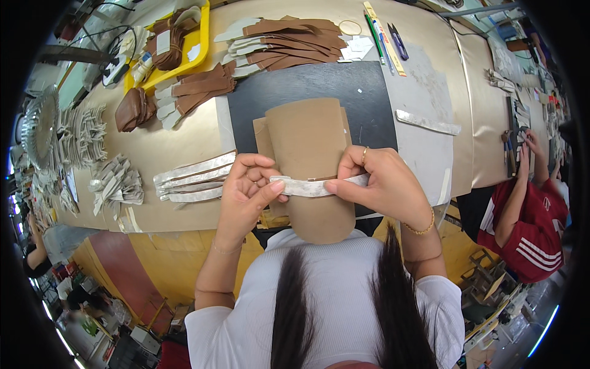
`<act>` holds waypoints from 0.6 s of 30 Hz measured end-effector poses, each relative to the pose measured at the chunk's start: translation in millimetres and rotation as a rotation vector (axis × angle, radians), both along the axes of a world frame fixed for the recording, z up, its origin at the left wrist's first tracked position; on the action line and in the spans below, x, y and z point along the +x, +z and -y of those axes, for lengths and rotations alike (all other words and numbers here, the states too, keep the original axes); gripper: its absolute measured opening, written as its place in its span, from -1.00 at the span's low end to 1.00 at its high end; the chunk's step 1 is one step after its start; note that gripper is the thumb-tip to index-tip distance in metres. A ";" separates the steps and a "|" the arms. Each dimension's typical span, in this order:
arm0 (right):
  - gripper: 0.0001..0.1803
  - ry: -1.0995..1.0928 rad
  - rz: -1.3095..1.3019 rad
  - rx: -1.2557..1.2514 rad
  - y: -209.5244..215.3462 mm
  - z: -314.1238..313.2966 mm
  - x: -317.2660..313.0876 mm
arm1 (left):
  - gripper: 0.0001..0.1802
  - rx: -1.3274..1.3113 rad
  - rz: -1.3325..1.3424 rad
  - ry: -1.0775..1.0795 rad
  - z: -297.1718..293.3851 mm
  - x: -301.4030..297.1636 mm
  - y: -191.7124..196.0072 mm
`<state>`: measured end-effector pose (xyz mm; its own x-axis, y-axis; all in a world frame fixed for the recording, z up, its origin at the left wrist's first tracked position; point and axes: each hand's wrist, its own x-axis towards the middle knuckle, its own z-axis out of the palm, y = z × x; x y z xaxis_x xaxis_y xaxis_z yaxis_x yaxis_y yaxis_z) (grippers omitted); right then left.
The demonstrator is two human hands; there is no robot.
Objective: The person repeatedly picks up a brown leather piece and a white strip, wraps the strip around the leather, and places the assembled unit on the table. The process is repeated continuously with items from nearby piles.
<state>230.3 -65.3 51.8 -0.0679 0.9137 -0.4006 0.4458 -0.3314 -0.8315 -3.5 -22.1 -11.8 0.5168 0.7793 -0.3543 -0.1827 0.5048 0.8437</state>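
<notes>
A narrow whitish strip (pixel 305 187) is stretched crosswise over a rounded tan board (pixel 305 132), held at both ends. My left hand (pixel 249 187) pinches its left end between thumb and fingers. My right hand (pixel 387 184) grips the other side, thumb pressed on top and fingers curled behind. The tan board reaches past the table's front edge toward my body, and more tan pieces show under its sides. Beneath lies a black mat (pixel 375 111). Close to my left hand, several similar whitish strips (pixel 196 178) lie in a fan.
Brown and pale strips (pixel 295 43) are heaped at the back, near a yellow tray (pixel 204 37). Pens, a ruler (pixel 384 37) and thread snips (pixel 398 42) lie back right. One loose strip (pixel 427 122) rests on a grey sheet. A co-worker in a red shirt (pixel 534 227) works at right.
</notes>
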 end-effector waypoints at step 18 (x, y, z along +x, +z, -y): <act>-0.62 0.038 -0.381 0.034 -58.1 14.9 39.1 | -0.58 -0.116 0.291 -0.053 -6.5 -8.2 -23.8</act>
